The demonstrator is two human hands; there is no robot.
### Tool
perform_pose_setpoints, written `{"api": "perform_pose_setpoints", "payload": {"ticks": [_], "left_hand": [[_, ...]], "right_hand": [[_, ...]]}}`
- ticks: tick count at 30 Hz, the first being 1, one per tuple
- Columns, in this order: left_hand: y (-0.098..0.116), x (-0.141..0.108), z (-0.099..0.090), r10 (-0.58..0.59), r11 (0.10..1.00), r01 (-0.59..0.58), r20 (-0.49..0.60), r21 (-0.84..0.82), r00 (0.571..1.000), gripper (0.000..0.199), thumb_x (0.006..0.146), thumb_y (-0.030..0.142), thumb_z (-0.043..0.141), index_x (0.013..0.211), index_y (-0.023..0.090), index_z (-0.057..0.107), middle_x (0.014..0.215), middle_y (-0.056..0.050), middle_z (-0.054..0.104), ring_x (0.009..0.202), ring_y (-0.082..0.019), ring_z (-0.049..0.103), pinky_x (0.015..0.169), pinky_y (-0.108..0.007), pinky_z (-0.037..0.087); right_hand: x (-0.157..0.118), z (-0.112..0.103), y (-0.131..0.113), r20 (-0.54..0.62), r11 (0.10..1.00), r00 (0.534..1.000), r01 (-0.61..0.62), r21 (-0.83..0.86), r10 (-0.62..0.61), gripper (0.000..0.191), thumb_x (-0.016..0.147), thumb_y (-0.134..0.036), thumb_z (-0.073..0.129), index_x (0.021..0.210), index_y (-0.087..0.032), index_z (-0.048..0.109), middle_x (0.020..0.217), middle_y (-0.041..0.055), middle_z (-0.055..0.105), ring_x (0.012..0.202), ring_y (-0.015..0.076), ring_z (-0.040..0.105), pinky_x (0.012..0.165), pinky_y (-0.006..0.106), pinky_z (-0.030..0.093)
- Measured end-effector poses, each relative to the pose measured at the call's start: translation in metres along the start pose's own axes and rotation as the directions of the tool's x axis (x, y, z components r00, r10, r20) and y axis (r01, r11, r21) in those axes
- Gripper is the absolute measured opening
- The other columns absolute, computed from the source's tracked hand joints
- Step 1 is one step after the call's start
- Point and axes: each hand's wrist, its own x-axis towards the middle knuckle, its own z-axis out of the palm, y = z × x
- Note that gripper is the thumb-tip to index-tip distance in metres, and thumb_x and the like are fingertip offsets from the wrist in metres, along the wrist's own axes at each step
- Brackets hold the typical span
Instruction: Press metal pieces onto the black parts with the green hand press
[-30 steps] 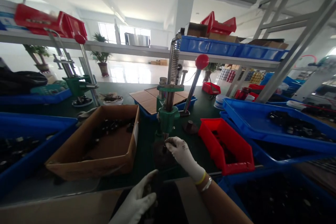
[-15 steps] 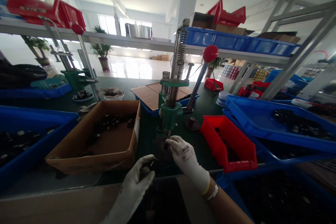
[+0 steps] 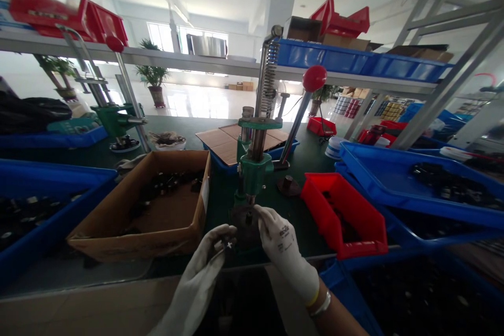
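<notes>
My left hand (image 3: pixel 207 254), in a whitish glove, is closed around a small black part (image 3: pixel 229 245) with a pale cross-shaped mark on its end. Just in front stands a green hand press (image 3: pixel 252 173) with a long lever and a red ball knob (image 3: pixel 314 79). On the press's dark base (image 3: pixel 240 228), below the ram, a small black cylindrical piece (image 3: pixel 249 217) stands upright. My right hand (image 3: pixel 281 244), also gloved, is just right of that piece, fingers loosely bent and holding nothing I can see. Its thumb is partly hidden.
A cardboard box (image 3: pixel 137 241) of dark parts sits left of the press. On the right are a red bin (image 3: pixel 362 249) and stacked blue trays (image 3: pixel 394 189) with black parts. Another green press (image 3: pixel 112 121) stands at the back left. A shelf (image 3: pixel 189 62) crosses above.
My right hand has let go of the small black piece on the press base and drawn slightly right. My left hand has turned its part so that the cross mark shows.
</notes>
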Motion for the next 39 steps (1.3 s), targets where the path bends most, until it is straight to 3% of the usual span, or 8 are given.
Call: {"api": "perform_pose_setpoints", "payload": {"ticks": [5, 8, 15, 19, 21, 24, 31, 39], "left_hand": [[-0.001, -0.001, 0.003, -0.109, 0.974, 0.131, 0.124, -0.187, 0.986, 0.065, 0.071, 0.053, 0.086, 0.127, 0.026, 0.067, 0.116, -0.010, 0.075, 0.092, -0.024, 0.073, 0.077, -0.031, 0.060], [-0.007, -0.001, 0.001, -0.152, 0.941, 0.229, 0.294, -0.251, 0.944, 0.060, 0.075, 0.063, 0.079, 0.117, 0.021, 0.070, 0.084, -0.007, 0.074, 0.051, -0.013, 0.059, 0.042, -0.021, 0.042], [-0.015, 0.002, 0.001, -0.326, 0.923, 0.382, 0.423, -0.052, 0.845, 0.065, 0.083, 0.070, 0.065, 0.120, 0.017, 0.067, 0.064, -0.003, 0.066, 0.037, -0.009, 0.048, 0.036, -0.019, 0.033], [-0.025, 0.003, -0.001, 0.028, 0.985, -0.037, 0.059, 0.170, 0.998, 0.050, 0.092, 0.049, 0.064, 0.136, 0.026, 0.062, 0.116, -0.010, 0.074, 0.096, -0.020, 0.073, 0.081, -0.027, 0.060], [-0.034, 0.003, 0.000, 0.295, 0.896, -0.291, 0.039, 0.337, 0.955, 0.048, 0.089, 0.036, 0.068, 0.137, 0.030, 0.063, 0.134, -0.008, 0.068, 0.124, -0.024, 0.065, 0.107, -0.034, 0.052], [-0.044, 0.004, 0.002, 0.473, 0.732, -0.452, 0.098, 0.510, 0.876, 0.039, 0.085, 0.026, 0.070, 0.123, 0.030, 0.074, 0.129, -0.009, 0.070, 0.124, -0.029, 0.065, 0.111, -0.040, 0.051], [-0.029, 0.029, 0.004, 0.325, 0.892, -0.279, -0.077, 0.355, 0.943, 0.035, 0.078, 0.034, 0.077, 0.112, 0.023, 0.077, 0.118, -0.008, 0.075, 0.113, -0.028, 0.069, 0.105, -0.040, 0.054], [-0.010, 0.082, 0.022, 0.141, 0.990, -0.139, -0.104, 0.029, 0.985, 0.058, 0.067, 0.043, 0.085, 0.116, 0.015, 0.072, 0.107, -0.008, 0.076, 0.084, -0.016, 0.068, 0.084, -0.030, 0.056]], "right_hand": [[-0.022, -0.011, -0.024, 0.137, 0.906, 0.987, -0.135, 0.401, 0.087, 0.040, 0.089, -0.014, 0.060, 0.128, -0.024, 0.066, 0.124, 0.0080, 0.068, 0.098, 0.0172, 0.069, 0.083, 0.029, 0.057], [-0.030, -0.022, -0.037, 0.244, 0.839, 0.969, -0.107, 0.533, -0.032, 0.058, 0.086, -0.010, 0.061, 0.141, -0.029, 0.059, 0.145, 0.0075, 0.056, 0.122, 0.0199, 0.061, 0.094, 0.029, 0.054], [-0.034, -0.012, -0.043, 0.379, 0.686, 0.914, -0.368, 0.627, 0.144, 0.040, 0.086, -0.030, 0.074, 0.125, -0.025, 0.071, 0.110, 0.0025, 0.074, 0.103, 0.0195, 0.069, 0.091, 0.028, 0.053], [-0.033, 0.005, -0.043, 0.295, 0.486, 0.870, -0.470, 0.737, 0.395, 0.035, 0.080, -0.047, 0.081, 0.100, -0.018, 0.077, 0.091, 0.0030, 0.073, 0.085, 0.0179, 0.067, 0.076, 0.025, 0.053], [-0.032, 0.012, -0.047, 0.304, 0.327, 0.811, -0.502, 0.800, 0.500, 0.045, 0.074, -0.054, 0.085, 0.098, -0.016, 0.076, 0.088, 0.0031, 0.072, 0.081, 0.0175, 0.066, 0.076, 0.026, 0.053], [-0.031, 0.020, -0.057, 0.335, 0.216, 0.762, -0.520, 0.826, 0.554, 0.052, 0.065, -0.057, 0.090, 0.093, -0.015, 0.074, 0.084, 0.0027, 0.071, 0.078, 0.0175, 0.065, 0.074, 0.027, 0.053], [-0.023, 0.011, -0.048, 0.227, 0.471, 0.835, -0.484, 0.738, 0.501, 0.060, 0.075, -0.065, 0.079, 0.111, -0.017, 0.071, 0.104, 0.0083, 0.073, 0.098, 0.0238, 0.068, 0.091, 0.035, 0.055], [-0.032, -0.010, -0.021, -0.010, 0.619, 0.802, -0.453, 0.642, 0.597, 0.057, 0.080, -0.066, 0.071, 0.111, -0.018, 0.073, 0.090, 0.0069, 0.070, 0.084, 0.0219, 0.065, 0.074, 0.032, 0.056]]}}
